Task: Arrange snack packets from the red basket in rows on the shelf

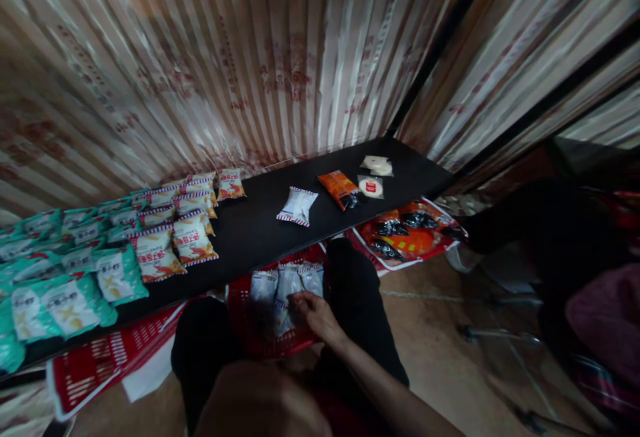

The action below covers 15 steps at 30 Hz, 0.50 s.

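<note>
My right hand [317,314] reaches into a red basket [240,320] between my knees, its fingers pressed together at the white snack packets [289,284] inside. Whether it grips one is hard to make out. At the bottom edge, my left hand [267,400] is a blurred shape close to the camera, and its fingers cannot be made out. Beyond the basket, one white packet with a striped edge [297,206] lies on the black table [250,227], with an orange packet [341,189] to its right.
Teal packets [70,304] and cream-and-red packets [195,237] stand in rows at the table's left. Two clear-wrapped pale items [371,187] lie at the right. Red baskets [90,367] sit below. A person's dark-clothed leg [525,217] is at the right.
</note>
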Each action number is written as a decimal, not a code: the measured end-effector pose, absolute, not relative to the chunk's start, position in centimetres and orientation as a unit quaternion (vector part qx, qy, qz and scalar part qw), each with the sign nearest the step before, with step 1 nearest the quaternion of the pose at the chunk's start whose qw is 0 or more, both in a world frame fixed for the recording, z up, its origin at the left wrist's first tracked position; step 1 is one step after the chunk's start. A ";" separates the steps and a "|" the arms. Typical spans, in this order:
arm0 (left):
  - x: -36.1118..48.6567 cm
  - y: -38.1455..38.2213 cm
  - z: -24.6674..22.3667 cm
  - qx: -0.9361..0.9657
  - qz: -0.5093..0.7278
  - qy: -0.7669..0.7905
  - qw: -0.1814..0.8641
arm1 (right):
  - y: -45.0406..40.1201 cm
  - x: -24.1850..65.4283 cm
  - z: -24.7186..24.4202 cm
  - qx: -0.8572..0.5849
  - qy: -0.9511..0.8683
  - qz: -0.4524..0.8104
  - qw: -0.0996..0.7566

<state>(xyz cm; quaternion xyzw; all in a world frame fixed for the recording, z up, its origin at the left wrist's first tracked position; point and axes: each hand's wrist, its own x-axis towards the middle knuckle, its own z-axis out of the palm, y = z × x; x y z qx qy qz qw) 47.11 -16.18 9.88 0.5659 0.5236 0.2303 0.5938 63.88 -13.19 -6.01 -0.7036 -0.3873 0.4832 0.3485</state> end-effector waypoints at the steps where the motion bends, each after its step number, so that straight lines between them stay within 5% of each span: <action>1: 47.6 -14.9 9.2 0.568 0.227 0.514 0.601 | -13.1 64.1 -6.1 -0.713 -0.396 0.470 0.338; 9: 48.9 -8.2 -3.2 0.480 0.155 0.686 0.525 | -11.8 65.5 -6.9 -0.783 -0.412 0.361 0.294; 15: 48.2 -7.0 -7.7 0.467 0.124 0.733 0.479 | -10.8 65.5 -7.1 -0.768 -0.422 0.396 0.276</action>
